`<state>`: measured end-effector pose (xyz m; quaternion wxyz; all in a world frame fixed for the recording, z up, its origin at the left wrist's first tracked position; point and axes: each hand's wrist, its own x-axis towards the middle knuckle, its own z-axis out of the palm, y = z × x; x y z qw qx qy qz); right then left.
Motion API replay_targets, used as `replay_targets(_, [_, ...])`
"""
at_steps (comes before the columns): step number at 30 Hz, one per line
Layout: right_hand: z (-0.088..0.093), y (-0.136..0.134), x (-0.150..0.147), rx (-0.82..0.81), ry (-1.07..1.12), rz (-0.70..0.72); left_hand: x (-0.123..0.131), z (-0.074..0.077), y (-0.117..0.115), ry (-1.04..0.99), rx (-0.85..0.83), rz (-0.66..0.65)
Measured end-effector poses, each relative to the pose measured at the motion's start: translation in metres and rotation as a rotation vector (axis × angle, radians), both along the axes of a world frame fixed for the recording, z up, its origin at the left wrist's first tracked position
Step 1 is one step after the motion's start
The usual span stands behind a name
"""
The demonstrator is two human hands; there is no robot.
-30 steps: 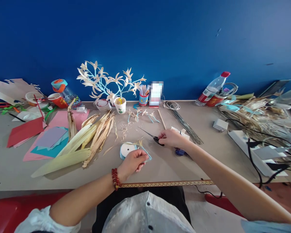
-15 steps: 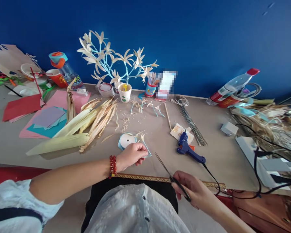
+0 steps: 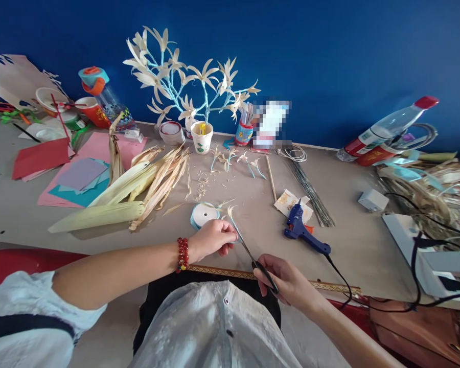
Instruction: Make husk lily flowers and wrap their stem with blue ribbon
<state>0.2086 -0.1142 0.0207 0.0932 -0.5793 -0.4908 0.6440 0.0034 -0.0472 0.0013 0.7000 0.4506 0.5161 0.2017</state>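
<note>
My left hand (image 3: 213, 239), with a red bead bracelet on the wrist, pinches a small husk flower on a pale blue stem (image 3: 232, 216) just above the table's front edge. My right hand (image 3: 281, 280) grips black-handled scissors (image 3: 253, 257) at the table's front edge. Their thin blades point up-left and reach the stem next to my left fingers. A roll of pale blue ribbon (image 3: 202, 214) lies right behind my left hand. A blue glue gun (image 3: 302, 234) rests on the table to the right, its cord trailing off the edge.
Dried corn husks (image 3: 138, 194) and coloured paper sheets (image 3: 80, 176) lie at left. A husk-flower branch in a paper cup (image 3: 201, 137), a pen cup (image 3: 244, 132), wire stems (image 3: 310, 191), a wooden stick (image 3: 271, 178), a bottle (image 3: 387, 128) and tangled black cables (image 3: 414, 245) fill the back and right.
My right hand lifted the scissors from mid-table, drew them back past the front edge, then brought the blades up to the stem in my left hand. The glue gun came into sight.
</note>
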Motion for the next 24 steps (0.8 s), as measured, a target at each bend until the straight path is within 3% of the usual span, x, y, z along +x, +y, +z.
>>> replay_targets(11, [0.0038,0.0045,0.0009,-0.083,0.063,-0.018,-0.0014,0.0066,0.0024,0.046,0.021,-0.087])
replay_targets(24, [-0.0022,0.0028,0.0027,-0.027,0.030,0.004,-0.0021,0.0053,0.0035,0.054,0.027,-0.109])
